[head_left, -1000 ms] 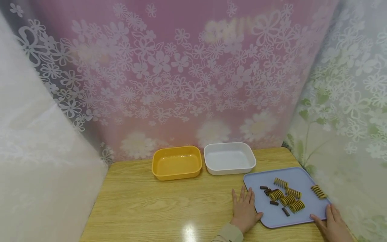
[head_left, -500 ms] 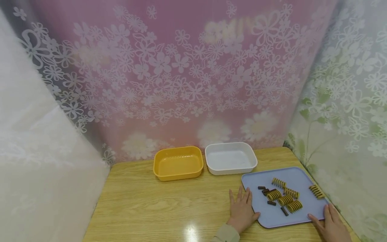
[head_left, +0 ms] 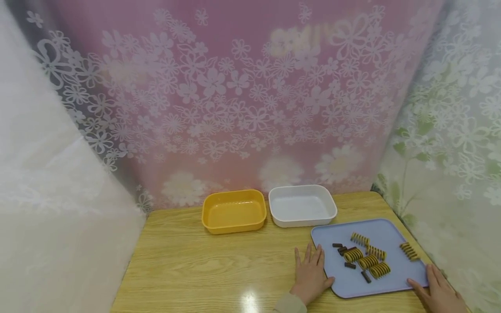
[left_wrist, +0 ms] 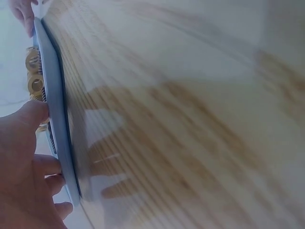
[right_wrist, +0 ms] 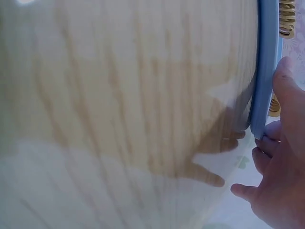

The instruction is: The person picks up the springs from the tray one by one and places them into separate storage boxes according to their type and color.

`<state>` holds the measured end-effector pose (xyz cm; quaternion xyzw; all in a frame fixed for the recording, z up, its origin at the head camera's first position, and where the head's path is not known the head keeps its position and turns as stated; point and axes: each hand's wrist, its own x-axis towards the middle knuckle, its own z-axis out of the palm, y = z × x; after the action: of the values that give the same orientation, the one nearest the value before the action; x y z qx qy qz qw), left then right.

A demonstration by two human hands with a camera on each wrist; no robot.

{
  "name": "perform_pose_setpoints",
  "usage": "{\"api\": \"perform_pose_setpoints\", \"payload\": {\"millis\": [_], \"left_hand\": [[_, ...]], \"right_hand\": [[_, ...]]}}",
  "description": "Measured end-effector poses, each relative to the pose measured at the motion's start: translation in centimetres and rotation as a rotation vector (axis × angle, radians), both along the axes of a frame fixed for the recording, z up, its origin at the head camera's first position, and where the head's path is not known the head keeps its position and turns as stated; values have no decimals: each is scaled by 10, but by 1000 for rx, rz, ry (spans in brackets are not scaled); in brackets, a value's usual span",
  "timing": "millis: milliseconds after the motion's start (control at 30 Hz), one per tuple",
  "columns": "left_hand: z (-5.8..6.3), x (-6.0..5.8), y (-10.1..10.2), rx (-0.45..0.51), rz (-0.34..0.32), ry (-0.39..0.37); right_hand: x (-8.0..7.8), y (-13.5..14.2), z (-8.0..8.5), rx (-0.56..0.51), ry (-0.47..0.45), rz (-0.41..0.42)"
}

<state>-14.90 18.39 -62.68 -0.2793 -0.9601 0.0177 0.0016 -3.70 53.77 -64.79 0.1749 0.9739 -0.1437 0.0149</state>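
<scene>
A blue-grey tray point(head_left: 387, 232) lies on the right part of the table, bearing several yellow coil springs point(head_left: 368, 261) and several smaller dark springs point(head_left: 350, 265). One yellow spring point(head_left: 409, 251) lies apart at its right rim. My left hand point(head_left: 309, 274) is at the tray's left side, fingers spread and straight, thumb at the rim. In the left wrist view, its fingertips point(left_wrist: 56, 182) are against the tray wall. At the near right corner, my right hand point(head_left: 442, 290) has its thumb by the front rim and its other fingers along the right side.
A yellow plastic container point(head_left: 235, 228) and a white one point(head_left: 303, 223) stand side by side at the back of the wooden table point(head_left: 203, 269). Flowered curtains point(head_left: 250, 108) hang behind the table and on both sides. The tray's far left corner is close to the white container.
The tray with its springs has slid slightly left relative to the containers, and my left hand has moved left with it. My right hand has shifted a little rightward at the corner.
</scene>
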Motion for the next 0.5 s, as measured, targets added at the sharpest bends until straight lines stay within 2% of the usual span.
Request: {"api": "perform_pose_setpoints", "payload": {"millis": [300,500], "left_hand": [[-2,0,-6,-1,-10,24],[2,3,-11,-26,8,23]], "right_hand": [[-5,2,-4,31,25,17],[-6,-2,-9,-12,-22,-13]]}}
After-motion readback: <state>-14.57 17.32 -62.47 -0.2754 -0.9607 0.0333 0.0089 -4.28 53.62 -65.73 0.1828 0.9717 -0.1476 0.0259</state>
